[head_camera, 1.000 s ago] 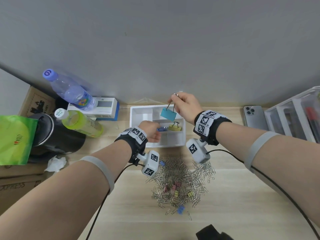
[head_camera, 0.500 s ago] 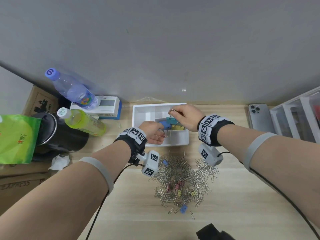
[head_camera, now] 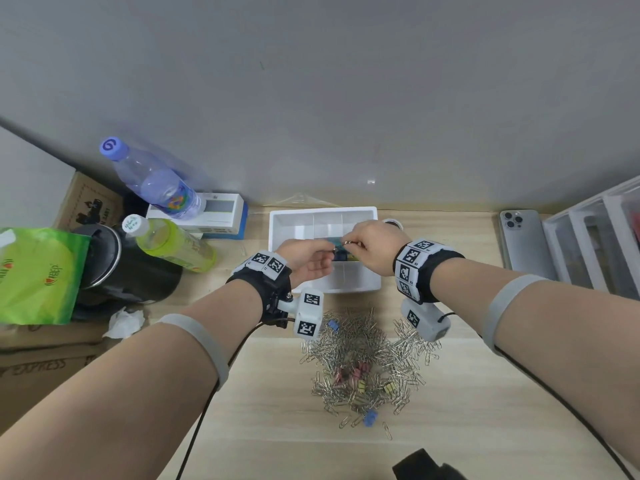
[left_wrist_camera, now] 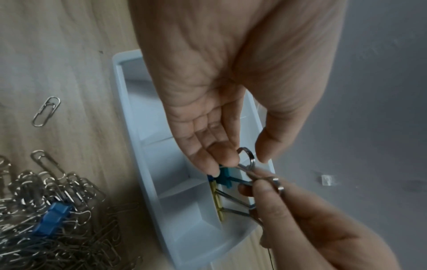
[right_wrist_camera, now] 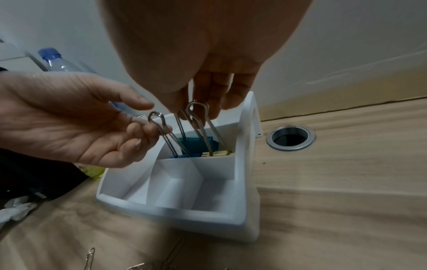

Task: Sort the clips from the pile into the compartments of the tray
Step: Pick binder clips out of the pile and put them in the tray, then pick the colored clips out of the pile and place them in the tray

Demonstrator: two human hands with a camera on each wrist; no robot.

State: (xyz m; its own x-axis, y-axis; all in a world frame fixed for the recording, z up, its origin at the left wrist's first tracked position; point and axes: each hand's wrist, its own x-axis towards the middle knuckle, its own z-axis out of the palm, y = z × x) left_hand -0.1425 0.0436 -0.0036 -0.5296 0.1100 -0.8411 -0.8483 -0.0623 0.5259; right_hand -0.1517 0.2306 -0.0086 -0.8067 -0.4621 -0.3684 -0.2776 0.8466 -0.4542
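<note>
A white compartment tray [head_camera: 322,214] stands at the back of the wooden table. My right hand [head_camera: 363,244] pinches the wire handles of a teal binder clip [right_wrist_camera: 194,142], whose body sits down in a back compartment. A blue binder clip [right_wrist_camera: 182,156] and a yellow one [right_wrist_camera: 218,153] stand in the same compartment. My left hand [right_wrist_camera: 143,127] is palm up beside it. Its loosely curled fingertips touch the blue clip's upright handle and its thumb is apart. The pile of paper clips [head_camera: 363,358], with a few small coloured binder clips in it, lies in front of the tray.
Two bottles [head_camera: 156,181] [head_camera: 173,242], a black pot [head_camera: 114,268] and a green bag [head_camera: 34,271] crowd the left. A phone [head_camera: 523,240] and plastic drawers [head_camera: 595,237] are at the right. A cable hole [right_wrist_camera: 290,137] lies just right of the tray.
My right hand has come down from above the tray and set the teal clip into the compartment beside the blue and yellow clips. The left hand has stayed by the blue clip.
</note>
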